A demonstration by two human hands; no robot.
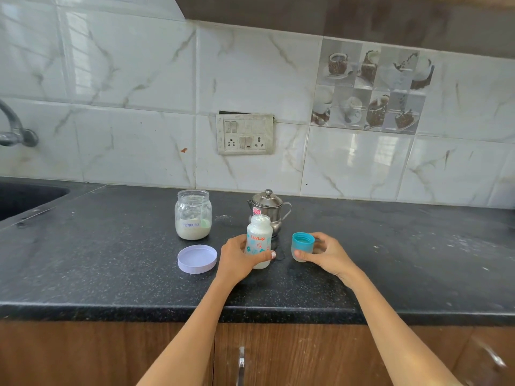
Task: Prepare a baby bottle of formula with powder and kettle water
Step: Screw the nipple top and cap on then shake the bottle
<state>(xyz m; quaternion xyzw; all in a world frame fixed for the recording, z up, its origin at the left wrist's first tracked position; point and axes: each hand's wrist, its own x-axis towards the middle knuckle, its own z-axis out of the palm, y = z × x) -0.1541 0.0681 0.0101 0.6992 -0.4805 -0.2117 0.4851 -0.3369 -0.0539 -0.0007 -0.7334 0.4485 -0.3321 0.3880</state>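
The left hand (239, 256) is wrapping around the baby bottle (259, 240), thumb across the front near its base and fingers curling behind, holding it upright on the black countertop (111, 274). The bottle is standing open, showing white at its mouth, possibly froth or powder, though the view is too small to be sure. The right hand (324, 254) is pinching the teal-collared bottle cap (303, 246) between thumb and fingers, keeping it just right of the bottle and apart from it. Directly behind the bottle a small steel kettle (269, 208) is sitting with its lid on. To the left, a glass jar (193, 214) labelled Formula is standing uncovered, holding pale powder and a green scoop (205, 223). Its lilac lid (197, 259) is lying upturned on the counter in front of the jar, near the left hand.
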